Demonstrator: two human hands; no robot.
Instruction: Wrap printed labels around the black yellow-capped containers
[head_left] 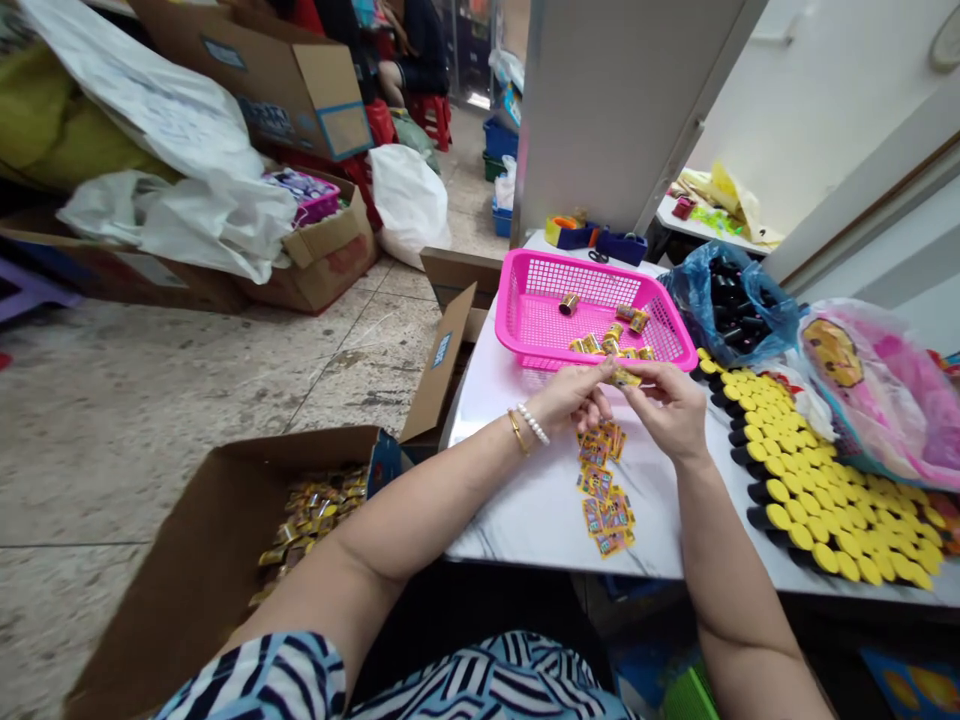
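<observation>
An open brown carton [161, 580], set at 8 o'clock from the left hand [581, 395], is partly filled with small gold-and-yellow cylinders [322, 510]; a pink basket [585, 264] at 12 o'clock is scattered with similar pieces; a blue bag [684, 285] at 2 o'clock is packed with black objects [739, 300]; a small yellow item [625, 378], shiny and patterned, is pinched in front of the basket by the closed fingertips of left and right hand [667, 400]; colourful printed labels [604, 495] are spread at 6 o'clock, their writing too small to be read.
</observation>
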